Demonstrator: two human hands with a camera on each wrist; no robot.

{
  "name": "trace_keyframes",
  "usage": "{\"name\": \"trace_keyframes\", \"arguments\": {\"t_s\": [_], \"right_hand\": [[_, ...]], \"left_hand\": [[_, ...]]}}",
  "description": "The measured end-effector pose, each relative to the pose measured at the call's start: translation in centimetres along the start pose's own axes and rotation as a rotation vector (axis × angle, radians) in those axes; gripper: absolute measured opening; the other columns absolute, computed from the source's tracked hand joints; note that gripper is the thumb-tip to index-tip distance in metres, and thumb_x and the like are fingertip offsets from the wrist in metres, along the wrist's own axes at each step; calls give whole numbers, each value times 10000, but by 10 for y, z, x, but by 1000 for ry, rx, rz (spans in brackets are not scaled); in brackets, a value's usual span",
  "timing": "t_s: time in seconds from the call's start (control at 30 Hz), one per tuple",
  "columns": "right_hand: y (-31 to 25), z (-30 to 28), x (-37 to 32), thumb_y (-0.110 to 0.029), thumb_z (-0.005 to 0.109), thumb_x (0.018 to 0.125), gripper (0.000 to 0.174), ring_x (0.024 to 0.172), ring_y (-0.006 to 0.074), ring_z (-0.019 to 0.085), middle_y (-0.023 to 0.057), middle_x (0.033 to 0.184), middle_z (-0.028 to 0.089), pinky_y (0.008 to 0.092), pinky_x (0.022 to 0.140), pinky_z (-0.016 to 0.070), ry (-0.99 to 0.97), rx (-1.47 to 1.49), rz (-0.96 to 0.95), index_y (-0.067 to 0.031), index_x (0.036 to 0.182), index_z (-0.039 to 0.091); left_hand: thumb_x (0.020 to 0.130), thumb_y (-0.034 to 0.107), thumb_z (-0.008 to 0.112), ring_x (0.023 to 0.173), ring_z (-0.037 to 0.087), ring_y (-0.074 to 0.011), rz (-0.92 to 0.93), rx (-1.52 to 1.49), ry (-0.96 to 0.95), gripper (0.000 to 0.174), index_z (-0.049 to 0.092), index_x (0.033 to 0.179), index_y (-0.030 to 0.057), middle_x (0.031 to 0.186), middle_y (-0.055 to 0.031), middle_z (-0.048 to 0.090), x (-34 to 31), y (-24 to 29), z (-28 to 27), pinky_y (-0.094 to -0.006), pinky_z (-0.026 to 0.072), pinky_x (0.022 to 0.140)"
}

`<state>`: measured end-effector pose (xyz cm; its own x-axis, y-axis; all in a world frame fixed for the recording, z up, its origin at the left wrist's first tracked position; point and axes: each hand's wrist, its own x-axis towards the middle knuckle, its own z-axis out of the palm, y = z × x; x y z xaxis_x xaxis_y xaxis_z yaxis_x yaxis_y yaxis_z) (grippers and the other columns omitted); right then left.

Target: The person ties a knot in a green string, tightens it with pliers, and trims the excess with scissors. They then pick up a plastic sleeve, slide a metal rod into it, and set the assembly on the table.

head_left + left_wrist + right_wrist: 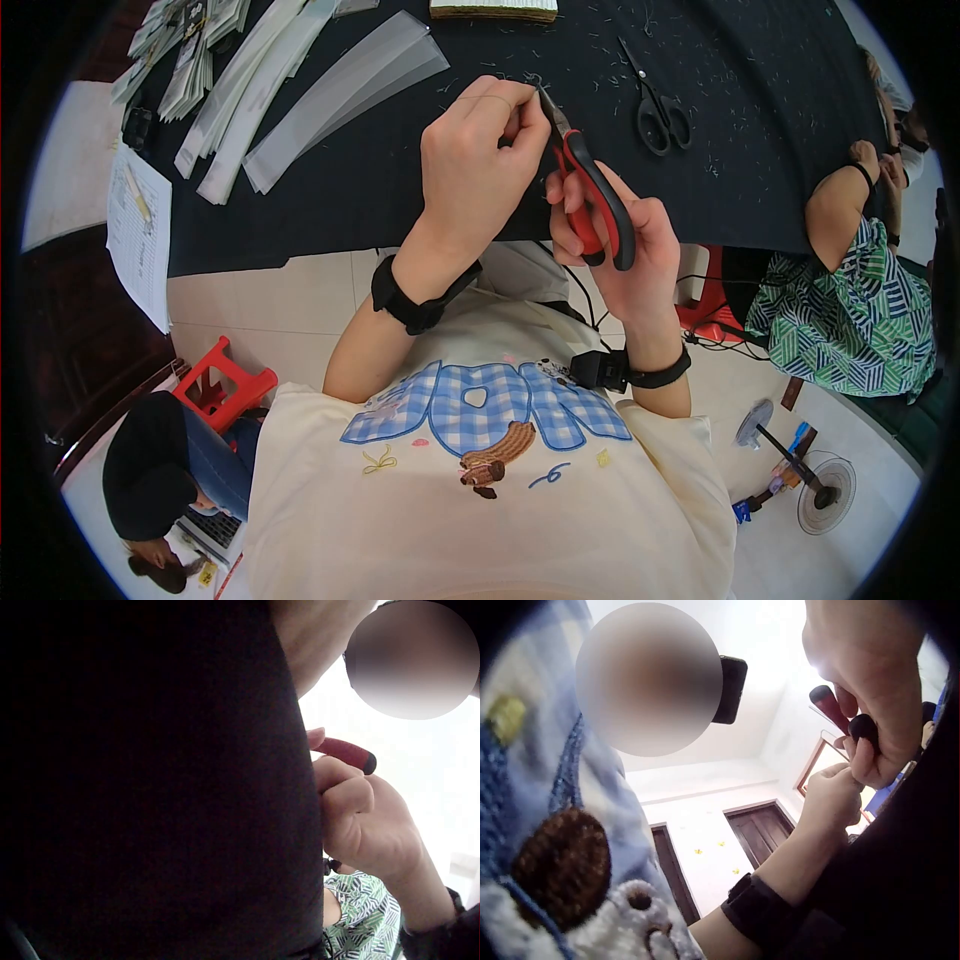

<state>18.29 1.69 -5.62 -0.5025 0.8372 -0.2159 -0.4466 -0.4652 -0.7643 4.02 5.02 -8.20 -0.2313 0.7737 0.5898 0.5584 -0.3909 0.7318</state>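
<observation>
Red and black pliers [597, 205] are gripped in my right hand [635, 240], their handles a little apart and the jaws pointing up and left. The jaw tips reach the fingertips of my left hand [475, 160], whose thumb and forefinger pinch a thin wire-like piece [535, 80]; its shape is too small to tell. In the left wrist view, my right hand [371, 821] curls by a red handle [349, 753]. The right wrist view shows the handle ends [830, 705] in my right hand [877, 682], with my left hand [832, 796] close below.
Black scissors [655, 112] lie to the right on the black cloth [740, 190], among scattered wire bits. Clear plastic strips [350, 95] and packets lie at the left, a cardboard piece [493, 10] at the far edge, a written sheet [138, 235] at the left edge. Another person sits at the right.
</observation>
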Motion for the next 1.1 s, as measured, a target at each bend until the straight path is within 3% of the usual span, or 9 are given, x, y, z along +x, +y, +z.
{"name": "trace_keyframes", "arguments": {"t_s": [0.33,0.53,0.63,0.73,0.8,0.87,0.93,1.1], "right_hand": [[2,3,0,-281,293,805,339,631,104,422,106,948,516,242,525,356,15,-16,-19,-19,881,495],[1,7,0,-350,285,898,404,595,99,431,101,882,546,235,512,363,54,-67,-6,-26,828,515],[1,6,1,-405,281,905,417,635,131,429,145,964,530,255,519,357,55,-151,12,-36,824,458],[2,5,1,-367,314,903,367,619,126,429,147,965,533,247,515,358,52,-160,4,-40,814,456],[1,6,2,-306,356,903,334,562,96,445,87,820,566,235,509,368,82,-253,-24,-27,805,512],[-1,7,1,-289,373,899,310,563,96,451,88,815,568,232,511,371,87,-267,-33,-28,795,504],[-2,8,0,-272,390,895,288,564,95,456,89,810,569,229,513,373,92,-283,-41,-29,785,497],[-2,9,-3,-221,424,883,234,567,91,474,95,812,572,215,494,373,114,-230,-53,-28,762,479]], "left_hand": [[713,-34,615,479,453,-55,10,6,5,51,609,761,-16,619,-32,548,-1,0,0,-197,339,414],[711,-39,613,480,453,-55,24,-7,18,55,610,760,-15,618,-31,547,-1,0,0,-196,339,414],[710,-40,613,480,451,-56,15,-13,11,54,609,757,-15,616,-30,545,0,1,-1,-196,338,414],[706,-42,616,480,450,-55,24,-16,17,57,609,756,-15,615,-29,545,0,0,0,-197,335,412],[705,-43,617,479,448,-55,30,-14,21,59,608,755,-13,608,-27,539,0,0,0,-197,333,411],[704,-43,619,477,445,-55,36,-12,25,62,607,755,-11,602,-25,533,0,1,0,-198,332,409],[671,-35,601,491,529,-158,28,10,-8,86,572,737,11,616,-61,524,1,3,-2,-257,439,445],[679,-45,598,478,526,-146,47,5,6,86,569,738,12,617,-58,523,0,6,-3,-246,429,427]]}}
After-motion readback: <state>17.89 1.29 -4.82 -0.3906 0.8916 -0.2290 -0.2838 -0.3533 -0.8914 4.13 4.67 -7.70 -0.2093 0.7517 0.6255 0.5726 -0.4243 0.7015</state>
